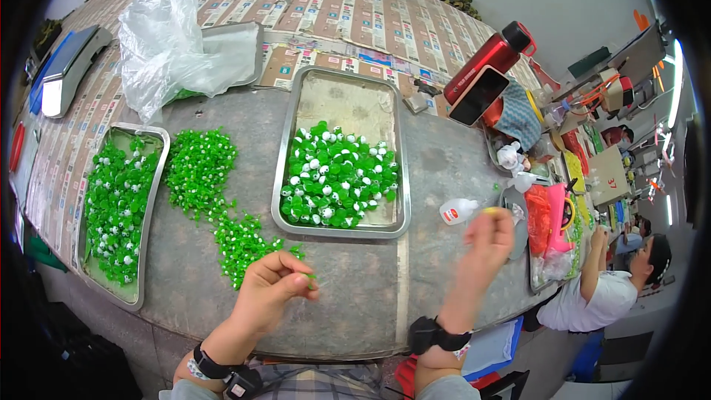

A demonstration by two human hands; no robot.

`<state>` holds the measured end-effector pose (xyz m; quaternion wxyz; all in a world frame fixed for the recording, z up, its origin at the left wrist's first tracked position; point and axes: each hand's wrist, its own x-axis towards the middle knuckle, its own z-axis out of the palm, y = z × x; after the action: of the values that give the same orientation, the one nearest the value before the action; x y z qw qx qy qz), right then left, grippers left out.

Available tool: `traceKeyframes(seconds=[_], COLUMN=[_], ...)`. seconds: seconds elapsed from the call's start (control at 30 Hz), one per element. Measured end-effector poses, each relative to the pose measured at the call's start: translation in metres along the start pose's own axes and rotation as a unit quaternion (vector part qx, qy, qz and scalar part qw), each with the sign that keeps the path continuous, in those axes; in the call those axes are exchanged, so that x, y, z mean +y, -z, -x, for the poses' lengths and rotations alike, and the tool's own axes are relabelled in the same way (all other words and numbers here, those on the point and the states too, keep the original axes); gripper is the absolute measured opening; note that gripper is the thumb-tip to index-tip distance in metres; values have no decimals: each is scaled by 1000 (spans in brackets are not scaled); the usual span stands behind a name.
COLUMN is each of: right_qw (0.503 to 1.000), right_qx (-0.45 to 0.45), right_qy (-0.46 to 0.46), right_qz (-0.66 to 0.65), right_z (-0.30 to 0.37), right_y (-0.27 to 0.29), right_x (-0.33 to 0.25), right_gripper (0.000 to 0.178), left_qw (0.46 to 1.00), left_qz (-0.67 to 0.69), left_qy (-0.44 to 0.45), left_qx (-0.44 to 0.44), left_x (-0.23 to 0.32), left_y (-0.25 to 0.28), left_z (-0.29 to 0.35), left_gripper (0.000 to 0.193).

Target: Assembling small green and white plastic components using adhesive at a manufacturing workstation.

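Note:
My left hand (275, 287) is over the near edge of the table, thumb and forefinger pinched on a small green piece (311, 277). Just behind it spreads a loose pile of tiny green and white pieces (201, 169). My right hand (489, 241), smeared by motion, is raised at the right with its fingers together. Something yellow shows at its fingertips, too small to name. Close to that hand lies a small white bottle (459, 211) with a red label. A metal tray (404, 200) in the middle holds green pieces with white-and-black balls (337, 178).
Another metal tray (152, 244) of similar pieces lies at the left. Behind are a clear plastic bag (163, 44), a scale (70, 78), a red flask (485, 63) and a phone (480, 95). At the right stands a tray with a pink tool (559, 215); a person (600, 289) sits beyond.

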<state>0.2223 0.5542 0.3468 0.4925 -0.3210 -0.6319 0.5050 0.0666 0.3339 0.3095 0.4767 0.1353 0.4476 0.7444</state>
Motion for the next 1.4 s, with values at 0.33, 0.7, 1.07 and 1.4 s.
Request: traceKeyframes(seconds=[0.33,0.7,1.07,1.4], right_qw=[934,992,965,962], right_qx=[-41,-121,-193,-199], right_qy=[-31,-33,177,186], right_qz=[352,-25,31,31], right_z=[-25,37,55,55], right_y=[44,-52,-68,-71], right_x=[84,-29,-25,-23], right_gripper=[45,59,54,51], left_qw=[987,978,975,974], left_qz=[126,178,196,197], left_qy=[94,109,106,112], left_qx=[-5,21,-8,-13], left_x=[-4,-7,-8,-8], left_y=[7,9,10,10], left_z=[-2,-8,-8,-8], left_gripper=[10,10,7,7])
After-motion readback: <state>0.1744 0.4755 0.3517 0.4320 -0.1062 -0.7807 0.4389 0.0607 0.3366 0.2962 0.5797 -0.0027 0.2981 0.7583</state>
